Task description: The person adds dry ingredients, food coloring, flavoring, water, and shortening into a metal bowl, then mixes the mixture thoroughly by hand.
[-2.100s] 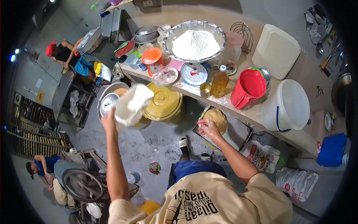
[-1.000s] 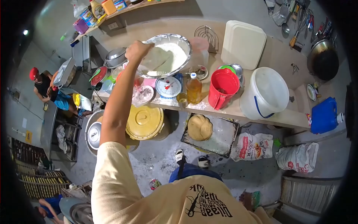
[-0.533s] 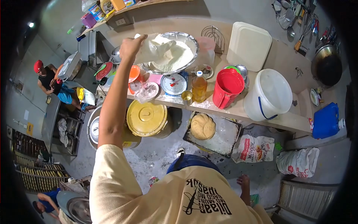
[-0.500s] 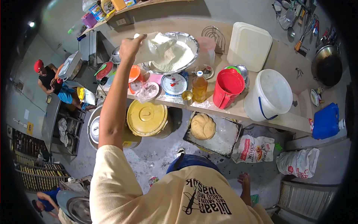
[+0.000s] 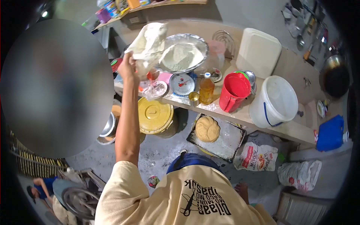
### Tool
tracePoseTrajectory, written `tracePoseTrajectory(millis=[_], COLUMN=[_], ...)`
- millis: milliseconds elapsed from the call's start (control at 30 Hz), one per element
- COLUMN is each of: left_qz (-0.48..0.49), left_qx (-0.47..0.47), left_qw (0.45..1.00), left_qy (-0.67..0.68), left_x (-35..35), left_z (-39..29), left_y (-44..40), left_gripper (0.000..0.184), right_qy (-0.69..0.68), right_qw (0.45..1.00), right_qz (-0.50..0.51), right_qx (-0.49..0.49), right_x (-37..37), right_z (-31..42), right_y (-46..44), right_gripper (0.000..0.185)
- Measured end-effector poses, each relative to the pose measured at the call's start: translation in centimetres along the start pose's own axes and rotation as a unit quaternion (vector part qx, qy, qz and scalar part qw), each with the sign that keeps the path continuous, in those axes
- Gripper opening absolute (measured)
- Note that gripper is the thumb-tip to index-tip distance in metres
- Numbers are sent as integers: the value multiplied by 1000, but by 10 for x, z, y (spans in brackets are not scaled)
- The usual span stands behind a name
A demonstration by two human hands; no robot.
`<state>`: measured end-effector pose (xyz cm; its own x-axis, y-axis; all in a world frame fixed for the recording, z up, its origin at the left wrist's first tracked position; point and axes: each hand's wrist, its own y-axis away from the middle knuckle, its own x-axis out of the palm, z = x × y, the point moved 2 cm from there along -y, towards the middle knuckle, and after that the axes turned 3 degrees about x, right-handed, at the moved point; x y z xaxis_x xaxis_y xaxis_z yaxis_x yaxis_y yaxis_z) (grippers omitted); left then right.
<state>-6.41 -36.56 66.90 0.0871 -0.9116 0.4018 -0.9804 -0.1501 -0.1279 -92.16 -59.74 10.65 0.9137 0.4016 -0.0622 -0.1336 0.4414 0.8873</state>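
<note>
My left hand is closed on a whitish, partly translucent bag, raised at the left side of a metal bowl. White flour lies heaped in the bowl. In front of the bowl is a blue kitchen scale with a round dial. A plastic-wrapped white dish sits left of the scale. To its right stand a bottle of amber liquid and a small gold-coloured cup. Low at my right side hangs my right hand, dim and partly hidden, fingers seemingly loose and nothing visible in it.
A red pitcher and white bucket stand on the counter. Below are a lidded yellow bin, dough on a tray, and flour sacks. Another person is at lower left. A grey blur covers the left.
My left hand has lifted the bag up and left, away from over the bowl, so more flour shows. The view has shifted slightly. My right hand hangs slightly lower in view.
</note>
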Motion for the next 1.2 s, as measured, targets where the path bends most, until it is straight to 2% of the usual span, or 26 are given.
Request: tracePoseTrajectory(millis=[67, 133, 167, 200, 233, 267, 300, 333, 400, 433, 600, 667, 733, 800, 867, 900, 933, 967, 1000, 1033, 1067, 1100, 1133, 1200], left_qz=[0, 8, 8, 20, 11, 7, 27, 12, -2, -41, -218, -287, -443, -535, -619, -644, -666, -683, -697, -719, -736, -743, -750, -753], left_qx=[-9, 21, 48, 25, 44, 109, 94, 120, 90, 37, -78, -34, -96, -69, -41, -65, -88, -65, -46, -53, -58, -61, -65, -219], left_qw=[998, 998, 999, 999, 999, 993, 995, 992, 994, 996, 949, 919, 867, 809, 755, 718, 679, 642, 602, 539, 471, 473, 475, 419], left_qy=[57, 52, 17, 7, 18, -34, -24, -28, -59, -69, -214, -268, -205, -233, -211, -255, -296, -342, -386, -436, -483, -470, -456, -458], left_x=[10, 6, -3, -21, -42, -74, -113, -153, -234, -277, -445, -513, -548, -579, -609, -631, -652, -667, -681, -698, -717, -727, -740, -788], left_z=[3, 7, 11, 10, 8, 14, 23, 33, 48, 65, 56, 66, 47, 23, 12, -6, -22, -49, -76, -90, -106, -139, -171, -191], left_y=[20, 43, 55, 67, 80, 87, 95, 121, 192, 226, 448, 546, 635, 717, 791, 822, 847, 860, 873, 890, 903, 907, 910, 931], left_gripper=[24, 23, 22, 23, 22, 22, 24, 25, 21, 19, 22, 23, 23, 24, 24, 22, 21, 25, 30, 33, 36, 37, 39, 48], right_qy=[24, 67, 98, 134, 173, 216, 260, 305, 383, 420, 584, 648, 699, 738, 760, 762, 737, 722, 744, 734, 736, 737, 747, 754], right_qw=[999, 996, 992, 986, 978, 968, 954, 938, 903, 883, 764, 705, 652, 605, 586, 590, 634, 634, 592, 595, 592, 588, 542, 460], right_qz=[20, 45, 63, 83, 101, 121, 139, 159, 193, 208, 274, 289, 294, 298, 277, 260, 222, 258, 289, 308, 297, 287, 337, 420], right_qx=[29, 42, 45, 50, 51, 50, 47, 39, 21, 13, -11, -13, -15, -21, -48, -59, -78, -100, -117, -108, -139, -169, -186, -210], right_x=[-2, 5, 13, 29, 46, 65, 85, 107, 154, 176, 261, 285, 302, 323, 351, 365, 385, 407, 422, 436, 453, 471, 492, 521], right_z=[-1, 15, 30, 47, 68, 89, 112, 132, 164, 178, 201, 202, 199, 190, 185, 177, 165, 155, 137, 122, 97, 62, 29, -20], right_y=[-5, -11, -17, -26, -34, -40, -47, -53, -59, -60, -27, -12, 6, 20, 27, 14, 2, 0, 23, 44, 80, 126, 154, 202], right_gripper=[41, 41, 41, 41, 41, 41, 41, 41, 41, 41, 42, 42, 42, 42, 42, 42, 43, 44, 58, 51, 44, 37, 32, 21])
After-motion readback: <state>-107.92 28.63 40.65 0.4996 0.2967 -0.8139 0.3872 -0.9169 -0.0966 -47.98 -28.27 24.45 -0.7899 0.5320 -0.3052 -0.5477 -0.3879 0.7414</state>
